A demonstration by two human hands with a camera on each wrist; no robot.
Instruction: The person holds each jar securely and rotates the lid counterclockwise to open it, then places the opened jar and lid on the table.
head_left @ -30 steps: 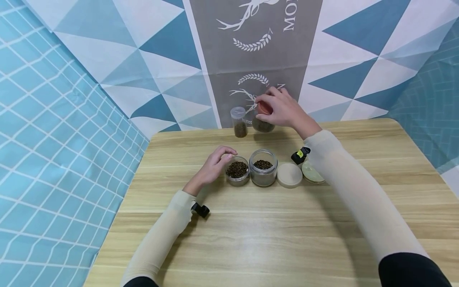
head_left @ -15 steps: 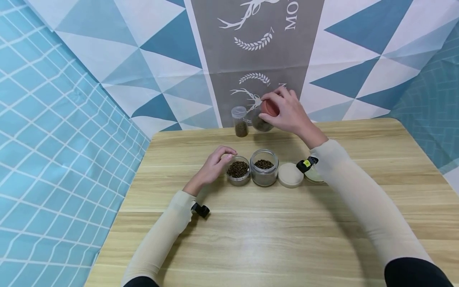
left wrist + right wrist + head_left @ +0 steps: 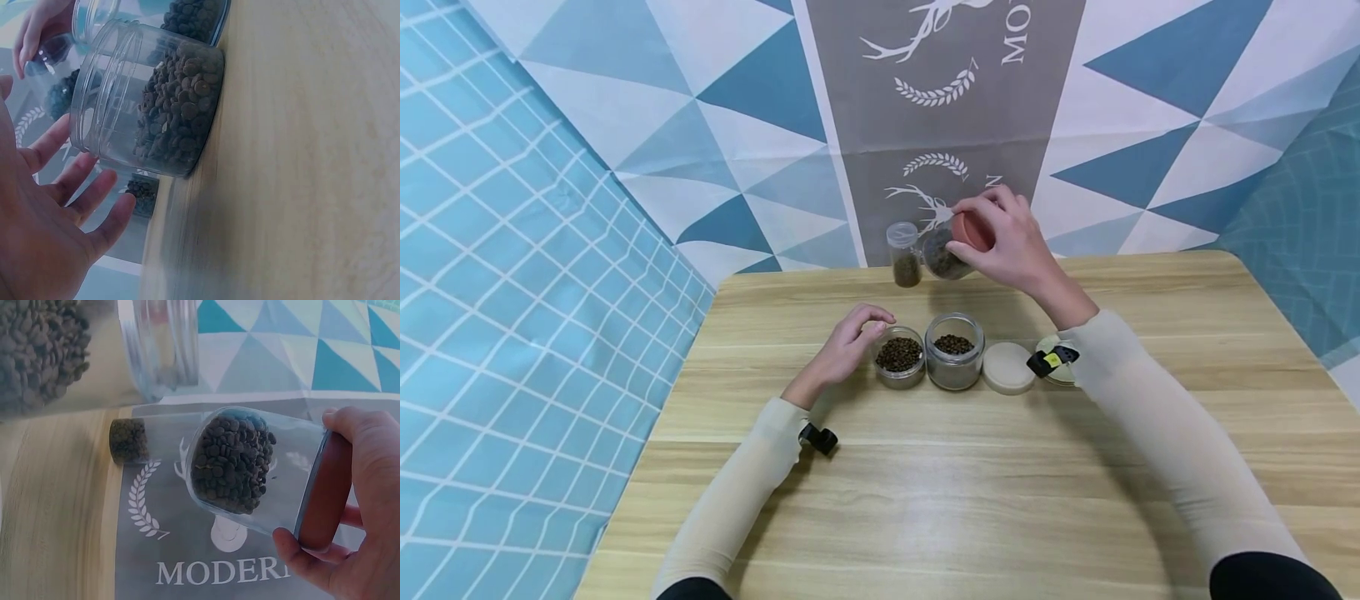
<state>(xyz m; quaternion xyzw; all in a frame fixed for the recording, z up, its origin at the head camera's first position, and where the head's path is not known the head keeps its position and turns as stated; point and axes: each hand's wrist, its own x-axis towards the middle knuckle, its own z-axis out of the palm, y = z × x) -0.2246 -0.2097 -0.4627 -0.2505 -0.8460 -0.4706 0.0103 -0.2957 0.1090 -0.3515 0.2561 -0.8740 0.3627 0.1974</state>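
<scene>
My right hand [image 3: 1011, 237] pinches the reddish-brown lid [image 3: 325, 494] of a clear jar [image 3: 942, 254] partly filled with dark pellets. The jar is tilted and appears raised off the table near its back edge. My left hand [image 3: 847, 346] has relaxed, spread fingers beside a short lidless jar [image 3: 122, 134] of brown pellets; its fingertips are at the rim, and whether they touch it I cannot tell. To the right of the short jar stands a taller lidless jar [image 3: 953, 371] with pellets inside.
A slim clear container [image 3: 905, 254] with a translucent cap and dark contents stands at the table's back edge. A pale round lid [image 3: 1008, 368] lies right of the lidless jars, and another lid [image 3: 1060, 375] sits partly under my right wrist. A patterned cloth hangs behind.
My right hand has moved a little to the right, tilting the jar further so its lid leans right and its base points left. The left hand has stayed in place.
</scene>
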